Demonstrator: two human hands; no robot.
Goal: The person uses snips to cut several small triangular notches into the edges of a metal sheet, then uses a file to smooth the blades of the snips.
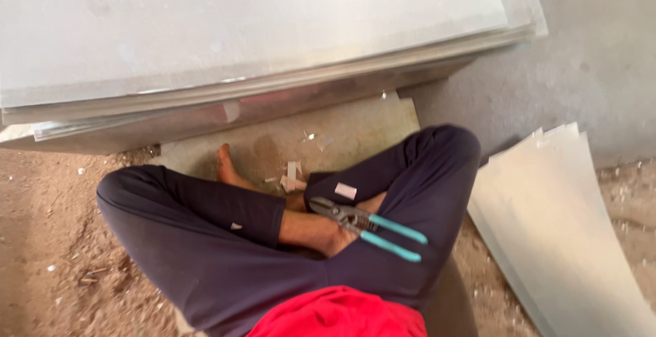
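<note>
Dusty floor [41, 200] under stacked metal sheets [260, 43]; teal-handled tin snips [365, 226] rest on crossed legs [205, 241]. Neither hand shows, so grip cannot be told. Lift snips by handles, blades away.

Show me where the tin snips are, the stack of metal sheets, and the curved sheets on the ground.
tin snips [365, 226], head view, on the pivot between blades and teal handles
stack of metal sheets [260, 30], head view, on the top sheet's face
curved sheets [553, 214], head view, on the uppermost sheet's middle
</note>
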